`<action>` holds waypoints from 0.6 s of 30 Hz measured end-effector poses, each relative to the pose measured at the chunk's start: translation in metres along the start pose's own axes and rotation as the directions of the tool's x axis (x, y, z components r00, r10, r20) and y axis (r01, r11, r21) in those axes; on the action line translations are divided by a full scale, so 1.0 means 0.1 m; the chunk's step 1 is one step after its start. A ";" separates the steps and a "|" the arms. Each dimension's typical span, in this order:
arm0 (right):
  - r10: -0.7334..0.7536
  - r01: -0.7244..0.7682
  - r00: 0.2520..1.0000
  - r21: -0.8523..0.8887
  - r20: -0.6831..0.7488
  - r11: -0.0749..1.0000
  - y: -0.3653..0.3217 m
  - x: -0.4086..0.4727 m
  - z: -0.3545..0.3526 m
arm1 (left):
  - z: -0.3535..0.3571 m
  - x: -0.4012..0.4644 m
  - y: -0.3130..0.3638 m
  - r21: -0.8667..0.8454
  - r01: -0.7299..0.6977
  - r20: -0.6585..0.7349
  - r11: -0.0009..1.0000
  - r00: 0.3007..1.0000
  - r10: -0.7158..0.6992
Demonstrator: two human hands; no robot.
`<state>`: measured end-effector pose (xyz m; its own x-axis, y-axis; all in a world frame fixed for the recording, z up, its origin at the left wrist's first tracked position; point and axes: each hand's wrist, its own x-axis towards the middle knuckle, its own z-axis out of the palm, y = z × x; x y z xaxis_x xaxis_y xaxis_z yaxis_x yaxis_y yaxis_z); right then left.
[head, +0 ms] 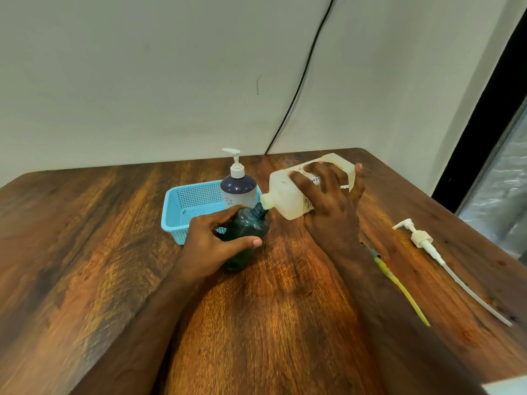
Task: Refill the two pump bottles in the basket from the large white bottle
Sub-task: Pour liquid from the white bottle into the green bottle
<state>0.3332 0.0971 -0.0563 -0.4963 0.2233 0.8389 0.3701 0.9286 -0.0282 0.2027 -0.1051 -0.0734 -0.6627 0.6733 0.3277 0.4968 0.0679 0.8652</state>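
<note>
Head view, left to right: a blue basket (182, 208) sits on the wooden table (85, 252) with one pump bottle (238, 189) upright in its right end, pump head on and nozzle pointing left. Just in front of the basket, the left hand (211, 243) reaches in from the lower left, thumb and fingers curled round the green bottle (246, 232). That bottle stands on the table, open neck up and leaning slightly right. The white bottle (296, 192) is tipped almost flat, long axis running from upper right down to lower left, spout at the green bottle's mouth. The right hand (330, 195) grips it from above, fingers spread over the label side, thumb on the far edge, forearm coming up from the lower right. Well to the right, a loose pump (419, 238) lies flat, tube trailing toward the near right edge.
</note>
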 end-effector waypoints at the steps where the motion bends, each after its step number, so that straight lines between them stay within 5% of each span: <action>1: 0.002 -0.002 1.000 0.003 0.002 1.000 0.00 0.00 0.00 | 0.00 0.00 0.00 -0.003 0.002 0.000 1.000 1.000 -0.002; 18: -0.007 0.007 1.000 -0.003 0.000 1.000 -0.01 0.00 -0.01 | -0.02 0.01 -0.04 0.027 -0.009 0.007 1.000 1.000 0.009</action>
<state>0.3336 0.0964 -0.0557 -0.4990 0.2173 0.8389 0.3693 0.9291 -0.0209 0.1988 -0.1058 -0.0759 -0.6548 0.6787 0.3326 0.5175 0.0820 0.8517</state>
